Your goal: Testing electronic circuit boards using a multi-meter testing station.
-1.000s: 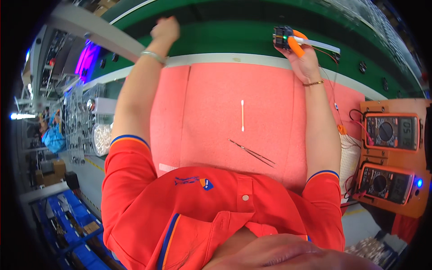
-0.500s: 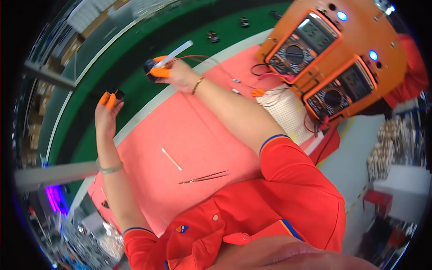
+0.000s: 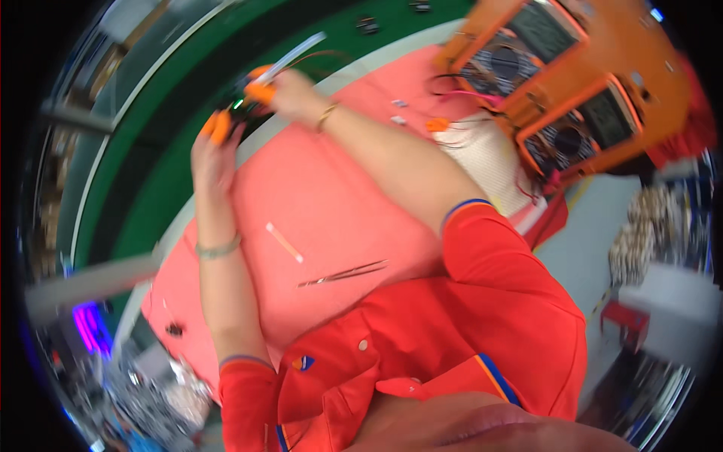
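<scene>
Both my hands, with orange finger covers, are close together over the green belt (image 3: 169, 143), past the far edge of the pink mat (image 3: 361, 218). My left hand (image 3: 215, 154) is closed on a small black part (image 3: 236, 115), blurred by motion. My right hand (image 3: 290, 94) grips a whitish stick (image 3: 297, 54) that points up and right. Dark material and a small green light show between the hands; what touches what there is unclear. On the mat lie a cotton swab (image 3: 284, 242) and metal tweezers (image 3: 343, 273).
At the right, two orange-framed multimeters (image 3: 503, 64) (image 3: 568, 141) sit in an orange holder (image 3: 655, 98), with thin leads hanging near a white perforated pad (image 3: 482, 162). Small black parts (image 3: 367, 25) rest on the far belt. A grey bar (image 3: 90, 282) crosses at the left.
My left hand has moved right and away from me with the black part, up close to my right hand. The right hand has shifted slightly farther away. A green light now shows between them.
</scene>
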A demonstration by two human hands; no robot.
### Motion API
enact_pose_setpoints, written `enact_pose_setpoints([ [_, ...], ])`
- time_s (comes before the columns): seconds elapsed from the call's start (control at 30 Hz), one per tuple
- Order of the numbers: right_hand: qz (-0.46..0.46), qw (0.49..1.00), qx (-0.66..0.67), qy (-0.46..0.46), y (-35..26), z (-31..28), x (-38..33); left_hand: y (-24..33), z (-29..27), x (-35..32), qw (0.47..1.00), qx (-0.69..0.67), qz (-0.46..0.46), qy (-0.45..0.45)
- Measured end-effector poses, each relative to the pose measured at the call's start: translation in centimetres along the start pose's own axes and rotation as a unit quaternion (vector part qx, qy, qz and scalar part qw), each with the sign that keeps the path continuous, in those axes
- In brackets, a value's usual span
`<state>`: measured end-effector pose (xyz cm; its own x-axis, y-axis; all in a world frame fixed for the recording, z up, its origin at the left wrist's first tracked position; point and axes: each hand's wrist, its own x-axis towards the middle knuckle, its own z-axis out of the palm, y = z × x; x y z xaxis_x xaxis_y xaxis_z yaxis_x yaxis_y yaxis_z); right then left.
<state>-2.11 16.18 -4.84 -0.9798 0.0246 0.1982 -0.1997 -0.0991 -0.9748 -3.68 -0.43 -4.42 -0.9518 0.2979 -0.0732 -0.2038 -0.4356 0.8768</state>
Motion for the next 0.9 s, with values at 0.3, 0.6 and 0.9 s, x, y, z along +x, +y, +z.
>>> enact_pose_setpoints([
  [0.3,-0.017,1.0,-0.003,-0.018,-1.1,1.2,-0.7,0.3,0.2,-0.2,1.0,0.005,-0.003,0.004],
  [0.6,-0.045,0.996,-0.079,-0.02,0.2,1.0,-0.6,-0.1,1.1,-0.7,0.99,0.124,0.057,0.024],
  [0.9,-0.001,0.996,0.084,0.015,0.1,0.8,-0.3,0.0,-0.1,0.3,0.984,0.124,0.121,0.041],
])
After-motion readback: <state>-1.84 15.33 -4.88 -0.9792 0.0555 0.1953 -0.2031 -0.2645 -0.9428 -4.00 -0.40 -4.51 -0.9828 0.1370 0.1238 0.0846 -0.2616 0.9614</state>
